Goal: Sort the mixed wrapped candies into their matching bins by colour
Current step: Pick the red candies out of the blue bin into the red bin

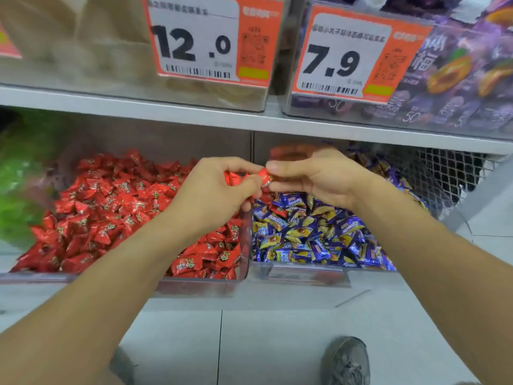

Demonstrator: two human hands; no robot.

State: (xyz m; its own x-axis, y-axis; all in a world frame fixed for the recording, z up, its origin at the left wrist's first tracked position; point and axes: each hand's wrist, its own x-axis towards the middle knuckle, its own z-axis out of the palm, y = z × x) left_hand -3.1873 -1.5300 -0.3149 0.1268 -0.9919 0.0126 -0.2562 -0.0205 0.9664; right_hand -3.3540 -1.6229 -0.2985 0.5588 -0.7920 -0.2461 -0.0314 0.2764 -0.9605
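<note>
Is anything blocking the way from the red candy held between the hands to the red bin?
Nothing visible does. Both the left hand and the right hand pinch the red candy above the divide between the bins. The red bin lies open-topped just to the left.

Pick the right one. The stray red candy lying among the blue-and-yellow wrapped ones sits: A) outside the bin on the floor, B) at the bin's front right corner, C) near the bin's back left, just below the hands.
C: the stray red candy lies at the back left of the blue candy bin, just under the left hand and right hand.
</note>
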